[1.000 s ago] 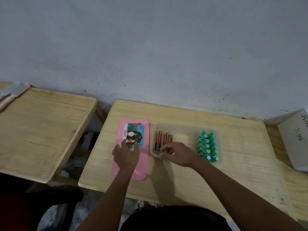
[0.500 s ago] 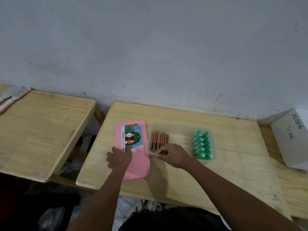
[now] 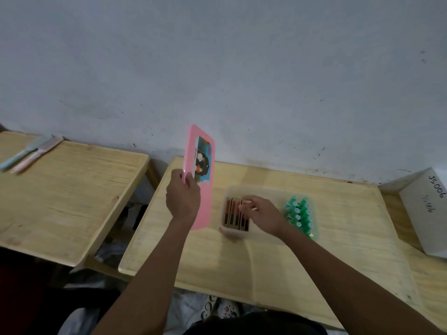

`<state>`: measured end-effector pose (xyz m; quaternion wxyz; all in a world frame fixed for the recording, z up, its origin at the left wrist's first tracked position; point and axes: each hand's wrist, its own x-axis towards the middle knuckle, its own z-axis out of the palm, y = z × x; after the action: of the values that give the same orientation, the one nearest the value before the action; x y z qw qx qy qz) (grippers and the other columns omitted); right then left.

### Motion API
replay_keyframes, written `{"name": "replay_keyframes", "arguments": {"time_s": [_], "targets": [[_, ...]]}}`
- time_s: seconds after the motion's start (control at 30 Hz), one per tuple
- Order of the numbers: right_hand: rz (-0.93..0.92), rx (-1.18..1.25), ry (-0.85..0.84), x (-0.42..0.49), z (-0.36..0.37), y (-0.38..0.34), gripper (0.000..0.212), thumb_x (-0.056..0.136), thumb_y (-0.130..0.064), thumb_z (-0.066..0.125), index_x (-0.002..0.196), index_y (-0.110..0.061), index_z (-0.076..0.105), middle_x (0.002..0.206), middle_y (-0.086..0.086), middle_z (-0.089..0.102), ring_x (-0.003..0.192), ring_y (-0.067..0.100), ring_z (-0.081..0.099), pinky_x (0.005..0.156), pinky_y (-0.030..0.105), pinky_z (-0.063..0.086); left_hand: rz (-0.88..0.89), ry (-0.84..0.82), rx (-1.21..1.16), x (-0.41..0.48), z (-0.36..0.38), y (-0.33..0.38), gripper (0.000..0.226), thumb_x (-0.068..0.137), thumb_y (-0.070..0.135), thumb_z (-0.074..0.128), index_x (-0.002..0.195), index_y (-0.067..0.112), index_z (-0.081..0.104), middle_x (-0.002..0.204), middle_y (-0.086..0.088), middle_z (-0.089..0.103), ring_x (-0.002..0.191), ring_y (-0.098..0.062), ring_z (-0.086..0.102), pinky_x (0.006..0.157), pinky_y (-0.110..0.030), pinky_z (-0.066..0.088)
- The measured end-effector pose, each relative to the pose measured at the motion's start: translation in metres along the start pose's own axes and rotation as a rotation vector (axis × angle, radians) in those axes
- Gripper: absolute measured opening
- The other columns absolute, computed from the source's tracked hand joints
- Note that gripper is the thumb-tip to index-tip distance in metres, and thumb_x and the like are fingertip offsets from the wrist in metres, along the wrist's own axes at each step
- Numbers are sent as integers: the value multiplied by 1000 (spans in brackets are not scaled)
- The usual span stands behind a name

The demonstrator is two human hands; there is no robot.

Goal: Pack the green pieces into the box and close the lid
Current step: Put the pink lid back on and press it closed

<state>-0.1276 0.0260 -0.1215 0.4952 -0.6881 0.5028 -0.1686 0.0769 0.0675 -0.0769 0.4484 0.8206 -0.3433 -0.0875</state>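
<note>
Against a scuffed grey wall stands a pale wooden table (image 3: 266,262), and at mid-frame the person's left hand (image 3: 183,201) grips a flat pink plastic lid with a picture sticker (image 3: 205,211) by its left edge, thumb curled over it, holding it nearly upright just left of a clear plastic box (image 3: 232,234). Right of it, the right hand (image 3: 263,215) rests over red-and-brown strips (image 3: 229,213) in the box's left end, fingers loosely bent; whether they pinch anything I cannot tell. Small green cone-shaped pieces (image 3: 300,215) stand clustered in the box's right end, and a white carton (image 3: 425,213) sits at the frame's right edge.
</note>
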Motion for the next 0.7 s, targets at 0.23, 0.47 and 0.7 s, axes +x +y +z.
{"name": "replay_keyframes", "arguments": {"time_s": [0.23, 0.47, 0.7], "targets": [[198, 662, 41, -5, -10, -30, 42, 92, -53, 52, 122, -24, 59, 119, 3, 65, 108, 19, 62, 90, 39, 54, -71, 99, -554, -7, -6, 63, 10, 95, 25, 51, 95, 15, 51, 93, 2, 61, 84, -9, 61, 66, -20, 54], [188, 1162, 313, -12, -37, -8, 29, 99, -11, 48, 126, -2, 53, 118, 16, 66, 104, 27, 63, 85, 41, 55, -420, -223, -826, -42, 26, 58, 14, 92, 15, 56, 105, 14, 52, 97, -5, 67, 81, -14, 65, 69, -28, 57], [202, 682, 360, -44, -93, 34, 31, 98, -23, 54, 126, -12, 53, 109, 10, 67, 92, 23, 63, 80, 41, 54, -657, -245, -798, -22, 45, 25, 31, 89, 35, 56, 109, 11, 55, 103, -12, 66, 89, -26, 67, 75, -43, 58]]}}
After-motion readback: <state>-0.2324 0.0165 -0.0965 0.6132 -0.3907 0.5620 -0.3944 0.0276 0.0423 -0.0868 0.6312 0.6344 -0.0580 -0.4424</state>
